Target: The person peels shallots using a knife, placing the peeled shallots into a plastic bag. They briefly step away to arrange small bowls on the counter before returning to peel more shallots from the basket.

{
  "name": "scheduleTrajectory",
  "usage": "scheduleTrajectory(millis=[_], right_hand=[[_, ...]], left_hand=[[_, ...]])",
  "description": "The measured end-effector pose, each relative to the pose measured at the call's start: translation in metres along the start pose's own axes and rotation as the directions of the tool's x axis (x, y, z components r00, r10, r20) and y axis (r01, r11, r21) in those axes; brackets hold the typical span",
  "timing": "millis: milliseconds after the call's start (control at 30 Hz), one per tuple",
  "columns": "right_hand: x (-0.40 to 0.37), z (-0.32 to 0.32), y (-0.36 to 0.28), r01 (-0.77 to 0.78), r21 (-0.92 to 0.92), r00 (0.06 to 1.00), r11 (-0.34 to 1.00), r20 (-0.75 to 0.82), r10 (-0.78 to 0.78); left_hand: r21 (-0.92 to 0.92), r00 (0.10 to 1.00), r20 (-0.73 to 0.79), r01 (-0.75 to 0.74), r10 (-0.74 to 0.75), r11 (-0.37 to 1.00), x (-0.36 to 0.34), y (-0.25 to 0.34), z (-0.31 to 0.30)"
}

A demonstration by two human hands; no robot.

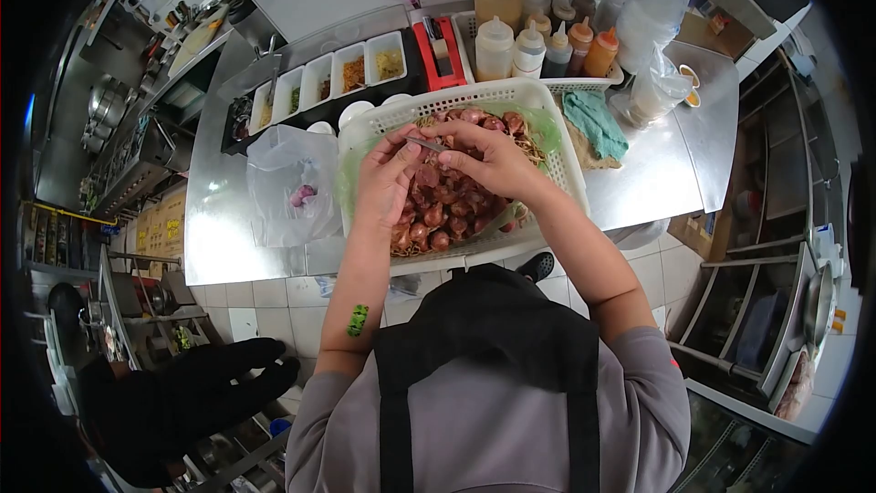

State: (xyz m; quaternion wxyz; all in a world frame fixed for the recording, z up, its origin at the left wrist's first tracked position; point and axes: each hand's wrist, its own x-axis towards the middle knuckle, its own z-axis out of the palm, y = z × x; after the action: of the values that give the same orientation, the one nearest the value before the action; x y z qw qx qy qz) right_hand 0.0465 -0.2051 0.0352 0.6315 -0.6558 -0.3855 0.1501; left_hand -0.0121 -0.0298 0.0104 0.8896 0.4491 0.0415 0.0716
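Head camera, steep downward fisheye view, close above steel counter (pixel 657 173)

Commercial kitchen — steel counter (pixel 666 164), sauce bottles (pixel 547 46) (squeeze type), condiment trays (pixel 328 82).

Brightness: we see bright, even overhead light on the brushed steel counter (pixel 675 164).
Glare: we note pale sheen there and on the clear plastic bag (pixel 292 183).
Shadows: we find faint ones under the left hand (pixel 388 178) and right hand (pixel 493 160).
Distortion: we see fisheye bending, black corners.
Focus: centre sharp, rim smeared.
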Motion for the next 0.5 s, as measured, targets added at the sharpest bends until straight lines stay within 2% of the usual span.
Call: scheduleTrajectory(millis=[233, 367, 500], right_hand=[[-0.0001, 0.0011, -0.0058, 0.075, -0.194, 0.996, 0.978, -0.032, -0.082], [-0.0004, 0.0006, -0.0038, 0.03, -0.132, 0.999, 0.991, -0.035, -0.035], [-0.0001, 0.0006, -0.0005, 0.005, 0.012, 0.999, 1.0, -0.034, -0.004]], left_hand=[[0.066, 0.999, -0.041, 0.023, -0.02, 0.998, -0.0001, 0.0029, 0.0027], [0.067, 0.999, -0.032, 0.007, -0.005, 0.998, -0.0007, 0.0057, 0.0072], [0.052, 1.0, -0.021, 0.0, 0.001, 0.999, -0.0002, 0.0063, 0.0072]])
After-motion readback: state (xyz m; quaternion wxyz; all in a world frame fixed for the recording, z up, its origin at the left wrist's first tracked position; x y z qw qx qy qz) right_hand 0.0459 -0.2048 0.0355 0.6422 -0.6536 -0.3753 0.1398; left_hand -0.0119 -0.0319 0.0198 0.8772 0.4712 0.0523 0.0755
